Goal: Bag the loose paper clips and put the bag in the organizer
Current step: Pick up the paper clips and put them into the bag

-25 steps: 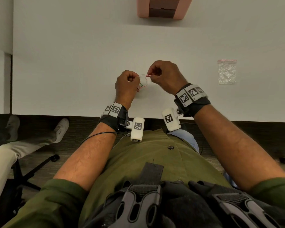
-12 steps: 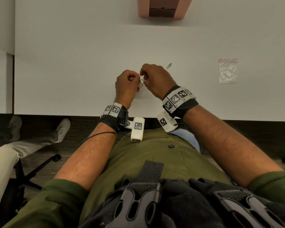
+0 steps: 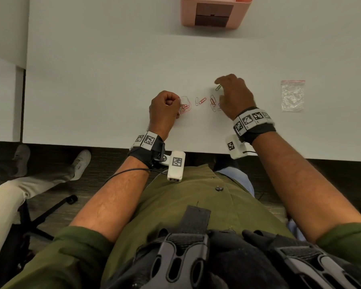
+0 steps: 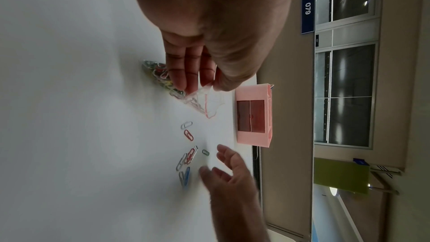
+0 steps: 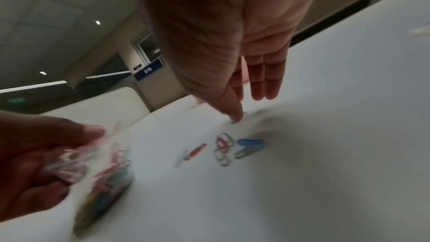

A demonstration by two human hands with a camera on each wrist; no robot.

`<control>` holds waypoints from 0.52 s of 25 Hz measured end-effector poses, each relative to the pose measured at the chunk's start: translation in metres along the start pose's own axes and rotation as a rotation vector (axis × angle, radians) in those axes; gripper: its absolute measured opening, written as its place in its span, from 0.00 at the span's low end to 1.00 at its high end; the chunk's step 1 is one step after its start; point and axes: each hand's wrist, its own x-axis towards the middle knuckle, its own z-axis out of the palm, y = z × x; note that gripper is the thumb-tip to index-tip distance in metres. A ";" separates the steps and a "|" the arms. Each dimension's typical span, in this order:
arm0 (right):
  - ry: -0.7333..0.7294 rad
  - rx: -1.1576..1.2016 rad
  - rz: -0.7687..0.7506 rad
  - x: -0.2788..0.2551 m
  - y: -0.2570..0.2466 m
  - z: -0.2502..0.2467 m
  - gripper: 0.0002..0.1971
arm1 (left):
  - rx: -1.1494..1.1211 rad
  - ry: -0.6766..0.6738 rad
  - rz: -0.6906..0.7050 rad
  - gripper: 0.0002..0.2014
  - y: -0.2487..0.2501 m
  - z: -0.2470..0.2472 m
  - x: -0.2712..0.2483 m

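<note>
- Whereas half a second ago both hands met at the bag mouth, your right hand now reaches, fingers loose, toward the green wire paper clip.
- Your left hand pinches the small clear plastic bag; coloured loose clips remain on the white table, so bagging continues.

A second clear bag with a red strip along its top lies flat on the white tabletop, well to the right of the fingers. Left, below the tabletop edge, someone's white shoe rests on dark floor beside a black chair base.
</note>
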 end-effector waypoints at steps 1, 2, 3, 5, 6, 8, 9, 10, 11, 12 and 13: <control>-0.074 -0.046 -0.008 -0.001 0.011 0.002 0.30 | 0.003 0.000 0.003 0.04 0.000 0.000 0.000; -0.136 -0.066 -0.034 -0.004 0.019 0.005 0.35 | 0.005 0.001 0.004 0.04 0.000 -0.001 0.000; -0.172 -0.082 -0.058 -0.006 0.024 0.008 0.36 | 0.003 0.000 0.002 0.04 0.000 -0.001 0.000; -0.176 -0.112 -0.085 -0.012 0.028 0.011 0.34 | -0.002 -0.003 -0.004 0.04 -0.001 0.001 0.000; -0.163 -0.116 -0.087 -0.014 0.028 0.012 0.33 | 0.001 -0.004 -0.006 0.04 -0.002 0.001 0.000; -0.132 -0.108 -0.066 -0.019 0.026 0.014 0.30 | 0.000 -0.003 -0.009 0.04 -0.001 0.001 -0.001; -0.115 -0.102 -0.055 -0.022 0.025 0.016 0.28 | -0.004 -0.001 -0.011 0.04 0.000 0.001 -0.002; -0.091 -0.087 -0.042 -0.025 0.025 0.019 0.25 | -0.006 -0.001 -0.011 0.04 0.000 0.001 -0.002; -0.063 -0.062 -0.016 -0.026 0.023 0.022 0.22 | -0.003 0.000 -0.011 0.04 0.000 0.001 -0.002; -0.033 -0.022 0.021 -0.026 0.022 0.026 0.19 | 0.002 0.001 -0.010 0.03 -0.001 0.001 -0.003; -0.007 0.022 0.060 -0.025 0.021 0.028 0.15 | 0.005 0.002 -0.009 0.03 -0.001 0.001 -0.002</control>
